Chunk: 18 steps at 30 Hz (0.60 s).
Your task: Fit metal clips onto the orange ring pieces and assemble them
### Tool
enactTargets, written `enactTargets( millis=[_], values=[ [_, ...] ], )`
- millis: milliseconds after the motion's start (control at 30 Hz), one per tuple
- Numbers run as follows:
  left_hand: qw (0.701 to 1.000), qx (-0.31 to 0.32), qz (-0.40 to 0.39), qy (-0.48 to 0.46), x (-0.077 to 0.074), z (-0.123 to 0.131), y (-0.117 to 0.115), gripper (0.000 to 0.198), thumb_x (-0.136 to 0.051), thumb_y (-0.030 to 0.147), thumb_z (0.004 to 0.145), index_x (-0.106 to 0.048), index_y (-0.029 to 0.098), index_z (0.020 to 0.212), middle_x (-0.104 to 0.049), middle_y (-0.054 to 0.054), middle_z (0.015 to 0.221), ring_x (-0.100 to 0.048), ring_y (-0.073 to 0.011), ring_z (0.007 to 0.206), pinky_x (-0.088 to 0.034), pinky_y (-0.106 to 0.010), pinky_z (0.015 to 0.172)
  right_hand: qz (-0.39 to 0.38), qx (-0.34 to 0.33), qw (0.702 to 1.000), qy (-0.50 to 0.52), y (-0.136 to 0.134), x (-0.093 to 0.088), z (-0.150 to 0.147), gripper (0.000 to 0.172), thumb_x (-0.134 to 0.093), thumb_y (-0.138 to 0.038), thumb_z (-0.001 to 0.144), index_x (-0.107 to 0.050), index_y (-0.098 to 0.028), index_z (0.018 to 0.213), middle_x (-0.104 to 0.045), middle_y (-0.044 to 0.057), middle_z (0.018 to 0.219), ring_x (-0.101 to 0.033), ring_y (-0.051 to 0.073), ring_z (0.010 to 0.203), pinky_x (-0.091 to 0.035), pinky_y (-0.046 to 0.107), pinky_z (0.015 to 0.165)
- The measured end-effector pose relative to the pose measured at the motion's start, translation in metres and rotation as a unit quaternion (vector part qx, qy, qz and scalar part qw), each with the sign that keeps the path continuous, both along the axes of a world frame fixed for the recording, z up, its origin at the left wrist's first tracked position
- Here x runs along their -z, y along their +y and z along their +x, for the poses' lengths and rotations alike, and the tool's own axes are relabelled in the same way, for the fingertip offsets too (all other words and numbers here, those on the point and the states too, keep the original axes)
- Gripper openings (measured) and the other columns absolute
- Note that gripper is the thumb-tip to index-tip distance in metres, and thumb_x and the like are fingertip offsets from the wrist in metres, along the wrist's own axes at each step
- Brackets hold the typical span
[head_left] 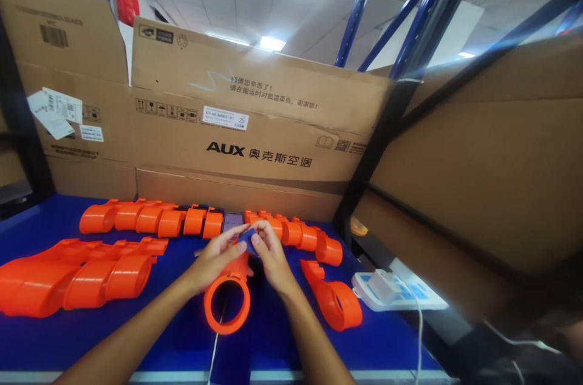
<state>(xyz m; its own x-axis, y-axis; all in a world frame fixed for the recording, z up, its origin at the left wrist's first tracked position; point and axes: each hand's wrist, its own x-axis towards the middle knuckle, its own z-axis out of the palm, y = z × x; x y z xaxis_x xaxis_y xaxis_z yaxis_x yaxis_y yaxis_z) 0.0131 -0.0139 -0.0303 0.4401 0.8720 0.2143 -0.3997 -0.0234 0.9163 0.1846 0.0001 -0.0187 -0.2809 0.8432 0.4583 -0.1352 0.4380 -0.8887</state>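
Observation:
In the middle of the head view, my left hand (216,258) and my right hand (274,260) meet over an orange plastic part with a round ring (210,316). The ring end points toward me, and its narrower body runs up beneath my fingers. Both thumbs press on a small dark blue piece (248,240) at the far end of that part. Each hand is closed, with fingers curled round the far side. Fingers hide how the blue piece meets the orange body. Through and below the ring shows a thin white cable (214,348).
Similar orange parts (170,223) stand in rows along the back, with more (130,275) at left. One single orange part (341,306) lies right, beside a white power strip (371,294) with a plug and cable. A cardboard wall (182,142) closes off the blue tabletop (173,342).

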Motion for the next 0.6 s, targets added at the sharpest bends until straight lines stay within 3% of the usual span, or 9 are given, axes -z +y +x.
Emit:
enactTargets(
  millis=[300, 433, 500, 600],
  values=[
    [1.0, -0.017, -0.02, 0.008, 0.001, -0.002, 0.004, 0.068, -0.08, 0.039, 0.084, -0.054, 0.019, 0.143, -0.075, -0.015, 0.113, -0.078, -0.0265, 0.072, -0.062, -0.036, 0.066, 0.041, -0.005, 0.998, -0.043, 0.002, -0.002, 0.002, 0.034, -0.064, -0.057, 0.094, -0.05, -0.027, 0.104, -0.056, 0.002, 0.096, -0.057, 0.019, 0.088, -0.049, 0.031, 0.077],
    [0.999, -0.027, -0.03, -0.027, -0.001, -0.005, 0.003, 0.065, -0.077, 0.041, 0.084, -0.055, 0.018, 0.141, -0.077, -0.017, 0.109, -0.077, -0.0272, 0.07, -0.061, -0.035, 0.062, 0.05, 0.033, 0.992, -0.11, 0.002, -0.006, 0.017, 0.034, -0.039, -0.054, 0.104, -0.055, -0.025, 0.114, -0.062, 0.003, 0.088, -0.059, 0.019, 0.077, -0.048, 0.03, 0.068],
    [0.996, -0.035, -0.042, -0.076, -0.002, -0.008, 0.004, 0.062, -0.072, 0.047, 0.086, -0.058, 0.015, 0.137, -0.078, -0.018, 0.107, -0.077, -0.0281, 0.069, -0.059, -0.035, 0.059, 0.057, 0.066, 0.98, -0.179, 0.0, -0.008, 0.026, 0.027, -0.038, -0.041, 0.105, -0.059, -0.023, 0.106, -0.058, -0.001, 0.071, -0.055, 0.017, 0.064, -0.043, 0.028, 0.063],
    [0.989, -0.03, -0.063, -0.128, -0.002, -0.014, 0.007, 0.062, -0.063, 0.056, 0.087, -0.065, 0.011, 0.13, -0.079, -0.019, 0.101, -0.076, -0.0305, 0.071, -0.056, -0.033, 0.055, 0.084, 0.089, 0.927, -0.354, -0.006, -0.012, 0.035, 0.006, -0.058, -0.02, 0.087, -0.063, -0.022, 0.087, -0.05, -0.007, 0.056, -0.045, 0.013, 0.052, -0.032, 0.025, 0.056]
  ],
)
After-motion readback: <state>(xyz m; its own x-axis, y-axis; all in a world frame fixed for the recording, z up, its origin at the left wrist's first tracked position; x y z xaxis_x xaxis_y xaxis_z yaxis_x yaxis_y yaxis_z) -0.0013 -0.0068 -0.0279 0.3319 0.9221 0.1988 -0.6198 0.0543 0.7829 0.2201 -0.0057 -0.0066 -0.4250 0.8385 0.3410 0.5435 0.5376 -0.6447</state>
